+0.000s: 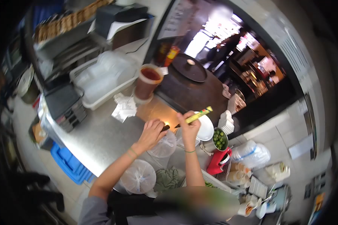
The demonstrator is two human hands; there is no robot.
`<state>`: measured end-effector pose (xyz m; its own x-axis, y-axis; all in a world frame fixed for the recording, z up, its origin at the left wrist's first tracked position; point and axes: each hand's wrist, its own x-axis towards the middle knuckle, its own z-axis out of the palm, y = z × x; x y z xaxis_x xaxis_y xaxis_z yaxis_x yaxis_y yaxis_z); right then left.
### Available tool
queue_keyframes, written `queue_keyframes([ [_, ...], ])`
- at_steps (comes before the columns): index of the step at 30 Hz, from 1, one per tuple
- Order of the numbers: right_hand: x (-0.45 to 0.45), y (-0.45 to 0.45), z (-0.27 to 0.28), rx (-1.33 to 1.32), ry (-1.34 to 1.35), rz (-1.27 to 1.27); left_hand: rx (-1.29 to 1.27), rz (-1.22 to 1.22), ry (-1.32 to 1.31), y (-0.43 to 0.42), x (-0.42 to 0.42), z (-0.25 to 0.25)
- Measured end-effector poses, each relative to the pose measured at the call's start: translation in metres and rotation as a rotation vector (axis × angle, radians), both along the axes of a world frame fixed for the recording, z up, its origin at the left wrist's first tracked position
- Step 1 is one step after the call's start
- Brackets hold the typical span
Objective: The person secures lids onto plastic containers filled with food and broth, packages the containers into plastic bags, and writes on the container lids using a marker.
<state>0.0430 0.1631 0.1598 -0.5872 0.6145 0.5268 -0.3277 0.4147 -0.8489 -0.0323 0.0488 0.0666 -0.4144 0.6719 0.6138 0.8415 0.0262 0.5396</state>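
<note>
Kitchen space surrounds a steel counter (101,142), and a wide window (229,56) past its far edge looks onto a bright, blurred room. On the counter's left part sits a white basket (90,99) of clear plastic; a blue bin (68,161) is below the near left edge. Beside the basket stands a tub (145,84) of red sauce. Nearer the person are a plastic-covered bowl (138,177), a green cloth (168,179) next to it, and a clear container (163,146) just below the left hand (149,135); whether they touch, I cannot tell. To the right are a white plate (205,129) and a cup of limes (219,139).

Right of the left hand, the right hand (189,126) pinches a yellow marker (199,115) in its fingers, the dark tip slanting down toward the left hand. Left-hand fingers are bent together, gripping a small dark cap (165,128) near that tip. Near the tub lies a crumpled receipt (124,108).
</note>
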Motion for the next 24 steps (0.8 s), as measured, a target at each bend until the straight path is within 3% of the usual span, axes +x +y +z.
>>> queue_keyframes([
  [2,0.011,-0.015,0.009,-0.066,-0.041,0.045,0.013,-0.052,-0.029,-0.007,0.016,0.017],
  [4,0.018,-0.019,0.004,0.077,-0.025,-0.028,0.066,-0.102,-0.054,-0.010,0.029,0.032],
  [6,0.036,-0.036,0.013,0.054,-0.101,-0.046,0.127,-0.139,-0.085,-0.013,0.041,0.037],
  [8,0.050,-0.037,0.008,0.250,-0.010,-0.015,0.155,-0.200,-0.094,-0.022,0.054,0.047],
  [10,0.080,-0.059,0.040,0.104,0.080,-0.039,0.237,-0.239,-0.129,-0.028,0.072,0.060],
  [13,0.115,-0.084,0.078,0.112,0.272,-0.160,0.256,-0.303,-0.105,-0.046,0.098,0.081],
  [17,0.155,-0.109,0.086,0.198,0.316,-0.276,0.266,-0.442,-0.133,-0.074,0.143,0.104],
  [20,0.169,-0.128,0.092,0.079,0.510,-0.273,0.128,-0.494,-0.325,-0.096,0.170,0.109],
  [22,0.179,-0.139,0.083,0.011,0.559,-0.243,0.242,-0.508,-0.208,-0.092,0.182,0.112],
  [24,0.188,-0.141,0.073,0.208,0.439,-0.309,0.253,-0.506,-0.096,-0.084,0.186,0.112],
])
